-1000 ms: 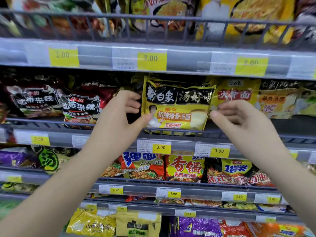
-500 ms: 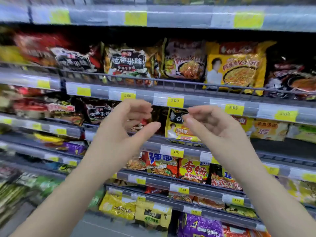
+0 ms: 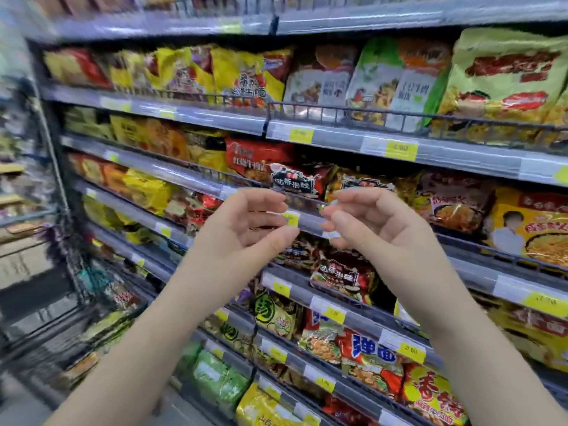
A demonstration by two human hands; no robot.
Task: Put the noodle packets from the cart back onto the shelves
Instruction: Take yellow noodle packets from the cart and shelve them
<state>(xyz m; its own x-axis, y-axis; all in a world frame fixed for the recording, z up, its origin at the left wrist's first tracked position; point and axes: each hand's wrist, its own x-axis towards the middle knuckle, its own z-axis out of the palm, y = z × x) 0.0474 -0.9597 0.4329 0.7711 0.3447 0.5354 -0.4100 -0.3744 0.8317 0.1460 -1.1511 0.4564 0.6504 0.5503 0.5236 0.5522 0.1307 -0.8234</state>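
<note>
Although motion blur smears the left side of the frame, the shelves (image 3: 338, 136) read plainly: grey tiers with low wire rails, slanting from upper left to lower right and filling nearly the whole view. The noodle packets (image 3: 258, 155) stand in rows on every tier. Tall pale-green bags (image 3: 504, 75) are at the upper right, with yellow and red ones across the upper left. A dark packet with white characters (image 3: 293, 181) sits just above centre, and a yellow packet printed with a figure (image 3: 528, 229) is at the right edge. Lower down are a red-and-blue packet (image 3: 368, 355) and some green bags (image 3: 215, 376). At the lower left a dark wire frame (image 3: 46, 348) is too blurred to identify.

Two bare forearms rise from the bottom edge and converge at centre frame. The left hand (image 3: 242, 238) is just left of centre and the right hand (image 3: 384, 232) just right of it, close together but not touching, in front of a shelf rail. On each hand the fingers are loosely curled, with the thumb a little way off the fingertips — neither hand holds a packet. Whether any fingertip touches the rail behind cannot be told.

Small yellow price tags (image 3: 401, 150) dot the clear strips along the shelf fronts, their numbers mostly unreadable.
</note>
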